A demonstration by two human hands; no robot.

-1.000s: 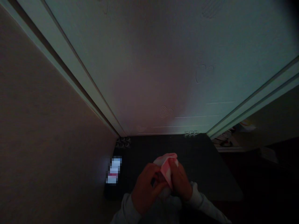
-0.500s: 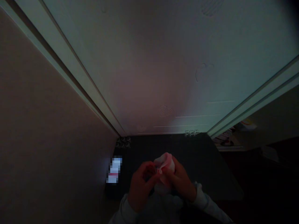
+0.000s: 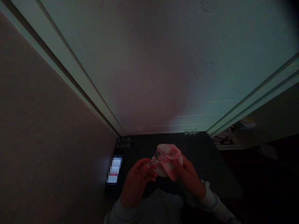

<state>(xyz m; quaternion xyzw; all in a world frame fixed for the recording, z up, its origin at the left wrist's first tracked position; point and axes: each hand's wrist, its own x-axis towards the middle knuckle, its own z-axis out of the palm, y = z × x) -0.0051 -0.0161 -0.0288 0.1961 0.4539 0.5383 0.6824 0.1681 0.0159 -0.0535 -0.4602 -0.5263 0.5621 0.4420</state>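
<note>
In a very dark room my two hands are raised together over a dark tabletop (image 3: 205, 161). My right hand (image 3: 190, 180) is closed around a pink-and-white cloth (image 3: 169, 158) that is bunched over a small clear glass object (image 3: 155, 160). My left hand (image 3: 136, 180) pinches the near left edge of that glass object with its fingers curled. Both wrists wear light grey sleeves. The cloth hides most of the glass.
A lit phone screen (image 3: 114, 169) lies at the table's left edge. Small glass pieces (image 3: 122, 142) sit at the back left corner, and another cluster of glass pieces (image 3: 191, 133) lies by the pale wall. A wall panel rises on the left; cluttered shelves (image 3: 225, 138) are on the right.
Both hands have lifted the cloth and glass object a little higher and farther from me. The cloth has spread wider over the glass and my hands have moved slightly apart.
</note>
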